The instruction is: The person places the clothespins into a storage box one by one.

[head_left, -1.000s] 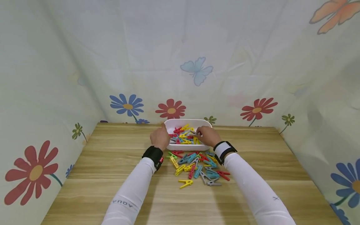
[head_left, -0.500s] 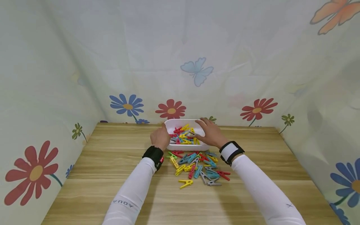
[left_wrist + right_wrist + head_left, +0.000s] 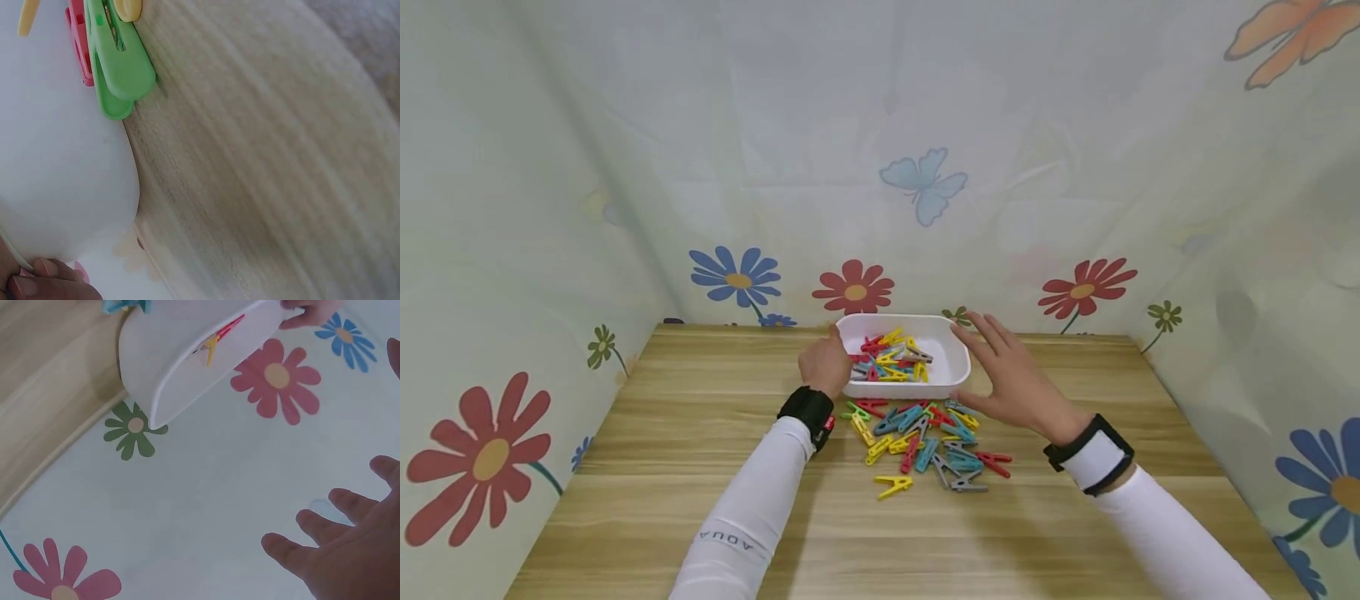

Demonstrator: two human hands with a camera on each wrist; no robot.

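A white plastic basin (image 3: 943, 360) holds several clothespins (image 3: 891, 358) in red, yellow, blue and grey. At its left end my left hand (image 3: 826, 365) grips the rim; in the left wrist view curled fingers (image 3: 50, 284) show at the rim in the lower corner. My right hand (image 3: 1018, 379) is just past the basin's right end, fingers spread, with nothing in it. The right wrist view shows the same spread fingers (image 3: 319, 528) apart from the basin (image 3: 169, 350). A loose pile of clothespins (image 3: 925, 446) lies on the table in front of the basin.
One yellow clothespin (image 3: 892, 486) lies nearest me, apart from the pile. A green clothespin (image 3: 122, 69) is close beside the basin's outer wall. The wooden table (image 3: 700, 467) ends at a flower-printed cloth wall (image 3: 1015, 208) right behind the basin.
My right hand let go of a grey clothespin inside the basin, spread its fingers and moved out to the right. The left hand has stayed at the rim.
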